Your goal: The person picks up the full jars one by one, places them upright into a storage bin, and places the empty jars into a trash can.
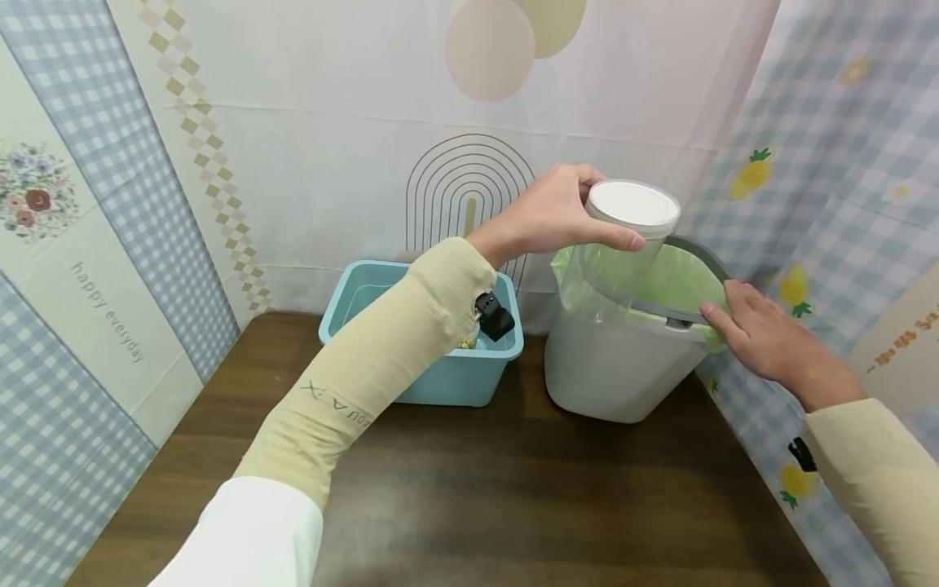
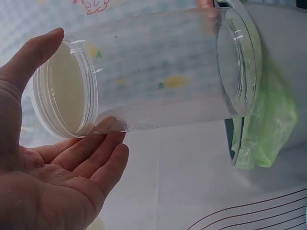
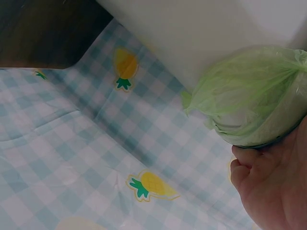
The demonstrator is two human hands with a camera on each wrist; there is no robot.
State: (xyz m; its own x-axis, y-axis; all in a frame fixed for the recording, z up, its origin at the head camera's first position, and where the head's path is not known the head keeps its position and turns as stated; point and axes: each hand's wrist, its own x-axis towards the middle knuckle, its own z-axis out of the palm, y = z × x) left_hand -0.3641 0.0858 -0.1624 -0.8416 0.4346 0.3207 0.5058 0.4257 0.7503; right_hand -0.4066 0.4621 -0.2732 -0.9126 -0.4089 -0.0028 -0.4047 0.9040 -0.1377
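A dark wooden tabletop (image 1: 513, 489) is lying nearest, with nothing on its front part. Beyond it, a white waste bin (image 1: 616, 375) lined with a green bag (image 1: 678, 277) is being steadied by the right hand (image 1: 763, 338), whose fingers are curled over the rim on the bag's folded edge. A clear plastic jar (image 1: 623, 244) with a white screw lid (image 1: 634, 204) is being held tilted over the bin's opening by the left hand (image 1: 550, 216), thumb and fingers wrapped around the lid end. The wrist view suggests the jar is being carried base-down with the lid still on, and it looks empty. For a clean tip, the jar is best kept well inside the rim and the bin kept pinned. Beside the bin, a light blue tub (image 1: 440, 367) is standing against the patterned backdrop.
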